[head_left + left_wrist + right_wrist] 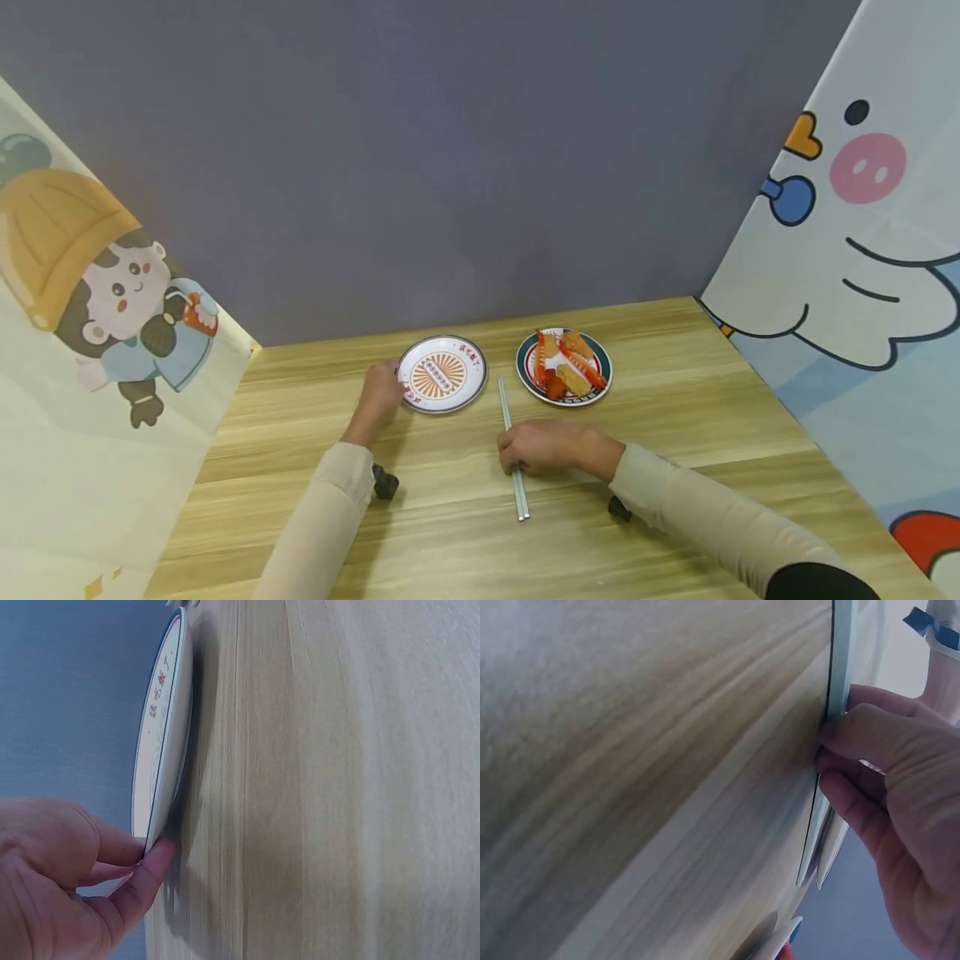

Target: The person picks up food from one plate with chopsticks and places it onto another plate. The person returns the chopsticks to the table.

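Observation:
A white plate (438,375) with an orange sunburst and red lettering lies at the back of the table. My left hand (381,392) pinches its left rim, fingers below and above the edge in the left wrist view, where the plate (161,735) shows side-on. To the right of it lies a pair of pale green chopsticks (519,492), running front to back. My right hand (543,446) grips them around the middle; in the right wrist view its thumb and fingers close about the chopsticks (841,652) right at the tabletop.
A dark-rimmed plate (527,385) at the back right bears shrimp (581,367) and several fried pieces (573,381). The wooden table (675,392) meets a grey panel (465,167) behind. Cartoon-printed panels (885,275) stand at both sides.

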`<state>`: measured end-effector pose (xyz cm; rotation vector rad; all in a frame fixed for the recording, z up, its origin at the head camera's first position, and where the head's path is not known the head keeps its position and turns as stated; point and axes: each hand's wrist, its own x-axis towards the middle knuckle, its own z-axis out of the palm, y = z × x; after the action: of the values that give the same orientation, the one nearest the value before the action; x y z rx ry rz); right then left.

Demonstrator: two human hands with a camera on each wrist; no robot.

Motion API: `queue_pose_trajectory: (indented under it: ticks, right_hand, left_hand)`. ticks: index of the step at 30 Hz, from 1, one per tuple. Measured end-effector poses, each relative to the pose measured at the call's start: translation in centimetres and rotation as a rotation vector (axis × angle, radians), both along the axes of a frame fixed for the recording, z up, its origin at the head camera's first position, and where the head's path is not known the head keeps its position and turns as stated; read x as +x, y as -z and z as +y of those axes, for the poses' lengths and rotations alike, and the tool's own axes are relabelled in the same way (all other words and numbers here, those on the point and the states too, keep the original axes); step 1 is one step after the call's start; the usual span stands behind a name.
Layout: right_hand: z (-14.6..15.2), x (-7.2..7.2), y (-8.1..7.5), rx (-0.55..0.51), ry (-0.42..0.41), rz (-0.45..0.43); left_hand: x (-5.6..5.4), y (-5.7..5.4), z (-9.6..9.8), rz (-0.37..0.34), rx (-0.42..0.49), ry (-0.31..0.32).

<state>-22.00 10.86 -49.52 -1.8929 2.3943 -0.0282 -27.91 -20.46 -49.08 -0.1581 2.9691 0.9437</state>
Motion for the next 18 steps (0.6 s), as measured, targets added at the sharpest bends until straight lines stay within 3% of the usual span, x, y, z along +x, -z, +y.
queue_pose_trajectory:
  ticks: [9,18]
  right_hand:
    - [-0.5,0.1,-0.2,0.027,-0.027,0.037]
    - [-1.7,0.3,-0.6,0.155,-0.050,0.113]
  left_hand:
    - [0.0,0.0,0.1,-0.003,-0.023,-0.002]
    - [0.0,-0.1,0.0,0.006,-0.016,0.011]
